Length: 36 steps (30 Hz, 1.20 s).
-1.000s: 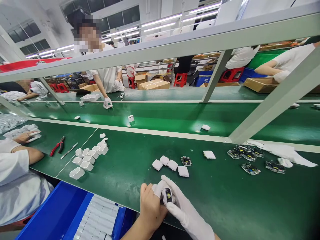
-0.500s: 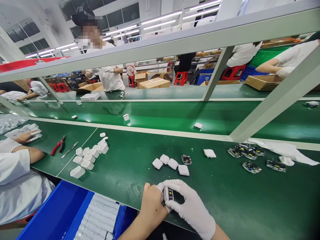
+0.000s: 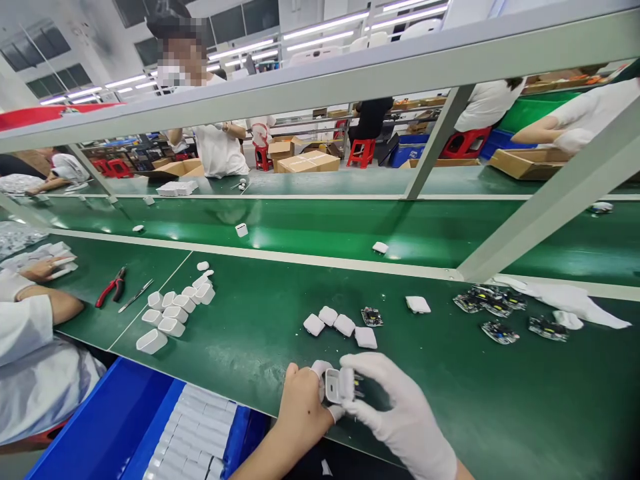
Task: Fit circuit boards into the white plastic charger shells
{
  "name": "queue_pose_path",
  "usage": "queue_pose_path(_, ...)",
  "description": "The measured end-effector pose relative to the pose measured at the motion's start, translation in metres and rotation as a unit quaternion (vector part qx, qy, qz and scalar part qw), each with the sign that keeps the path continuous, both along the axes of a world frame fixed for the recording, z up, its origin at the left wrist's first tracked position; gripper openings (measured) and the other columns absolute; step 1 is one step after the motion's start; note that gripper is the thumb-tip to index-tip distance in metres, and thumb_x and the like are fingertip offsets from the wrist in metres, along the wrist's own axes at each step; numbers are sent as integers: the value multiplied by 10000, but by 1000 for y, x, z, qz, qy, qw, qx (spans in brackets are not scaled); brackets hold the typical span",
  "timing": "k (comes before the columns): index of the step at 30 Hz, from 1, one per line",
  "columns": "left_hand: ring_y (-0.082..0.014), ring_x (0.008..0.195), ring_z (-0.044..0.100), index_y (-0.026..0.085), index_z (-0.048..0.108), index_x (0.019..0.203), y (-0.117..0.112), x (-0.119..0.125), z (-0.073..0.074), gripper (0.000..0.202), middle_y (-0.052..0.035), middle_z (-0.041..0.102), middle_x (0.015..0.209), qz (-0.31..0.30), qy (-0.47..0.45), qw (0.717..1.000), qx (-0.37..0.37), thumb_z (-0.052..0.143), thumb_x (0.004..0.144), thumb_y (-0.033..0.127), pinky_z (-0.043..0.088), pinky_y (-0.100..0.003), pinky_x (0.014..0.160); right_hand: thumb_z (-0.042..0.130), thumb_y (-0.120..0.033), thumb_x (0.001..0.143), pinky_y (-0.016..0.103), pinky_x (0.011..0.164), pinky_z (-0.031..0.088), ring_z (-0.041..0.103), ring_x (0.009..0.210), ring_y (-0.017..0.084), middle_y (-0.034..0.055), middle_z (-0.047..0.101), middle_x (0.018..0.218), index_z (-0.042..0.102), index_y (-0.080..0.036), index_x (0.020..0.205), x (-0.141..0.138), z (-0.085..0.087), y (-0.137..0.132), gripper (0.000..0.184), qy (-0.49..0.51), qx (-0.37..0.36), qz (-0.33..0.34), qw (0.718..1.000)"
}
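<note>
Holding a small white cup (image 3: 331,386), the left hand (image 3: 305,399) is over the green bench (image 3: 240,327), near its front edge. Its fingers are curled around the cup, though some of them are hidden. The gloved right hand (image 3: 395,407) pinches a white block (image 3: 346,385) by its top and bottom, right next to the cup. Dark bits of a circuit board (image 3: 359,385) poke out on the side by the glove.

The pinch looks small, and cloth may be slippery. If the thumb slips, the block could tip and drop onto the bench, or even go over the edge. If the glove pushes on the dark bits, they could bend or break. A loose thread could catch on them too. If the left hand squeezes too hard, the cup could pop away.

Up ahead, white blocks (image 3: 344,325) and a loose board (image 3: 371,316) lie close together. A careless bump from the right hand could knock them about. Other boards (image 3: 487,301) sit in a pile farther right, so one could scratch another if pushed.
</note>
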<state>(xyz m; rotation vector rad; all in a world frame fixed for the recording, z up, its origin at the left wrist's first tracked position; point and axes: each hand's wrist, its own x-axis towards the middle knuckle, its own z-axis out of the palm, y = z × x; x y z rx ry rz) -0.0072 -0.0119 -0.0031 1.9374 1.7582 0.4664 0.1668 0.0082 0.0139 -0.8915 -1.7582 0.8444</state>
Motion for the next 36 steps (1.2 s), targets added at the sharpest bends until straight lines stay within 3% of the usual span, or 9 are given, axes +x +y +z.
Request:
queue_pose_path(4,-191,659,485,216,572,838,0,-1,-6,206,6,601,707,-10,8,1000,24,611,637,197,291,-317,697,667,-87,727,342,860,513,599,964,218,35,630,1043,659,-288,1116,-14,-8,-4,437,-63,-22,1,998)
queue_pose_path(11,-180,639,482,215,533,798,0,-1,-9,147,11,593,691,-13,18,999,38,573,662,179,292,-313,690,607,-108,772,367,852,503,579,982,222,48,601,1067,600,-301,1239,-19,-28,-9,505,-70,-28,-16,997)
queue_pose_path(28,-183,646,468,210,514,782,-3,0,-6,125,17,580,667,-9,20,999,34,572,679,168,301,-308,671,614,-69,716,388,850,490,559,978,239,44,605,1033,640,-286,1158,-22,-24,-7,493,-78,-43,-21,996)
queue_pose_path(36,-183,643,474,208,496,745,-3,0,-5,124,12,594,668,-8,26,999,29,612,703,196,302,-311,673,619,-78,742,384,792,501,575,887,230,47,634,956,638,-261,1150,-22,-22,-7,447,-60,2,-23,998)
